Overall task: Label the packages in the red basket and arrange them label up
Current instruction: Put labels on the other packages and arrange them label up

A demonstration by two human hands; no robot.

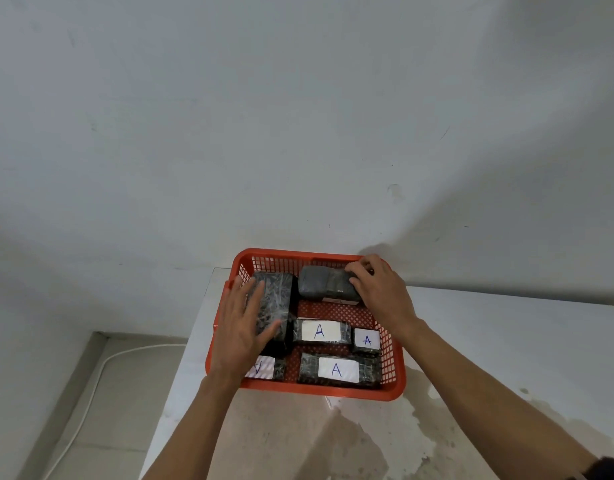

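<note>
A red mesh basket point(395, 382) sits on a pale table and holds several wrapped packages. My left hand point(241, 327) lies flat, fingers spread, on a large black package point(278, 299) at the basket's left. My right hand point(375, 282) grips the right end of a grey package point(319, 284) at the back, which shows no label on top; a white edge peeks from under it. Three black packages show white labels marked "A": a middle one point(321, 331), a small right one point(367, 340) and a front one point(338, 370). A fourth label point(262, 367) lies front left, upside down.
The table point(472, 341) stands against a grey-white wall, with its left edge just beside the basket. A white cable point(91, 393) runs along the floor at the left. Stains mark the tabletop in front of the basket.
</note>
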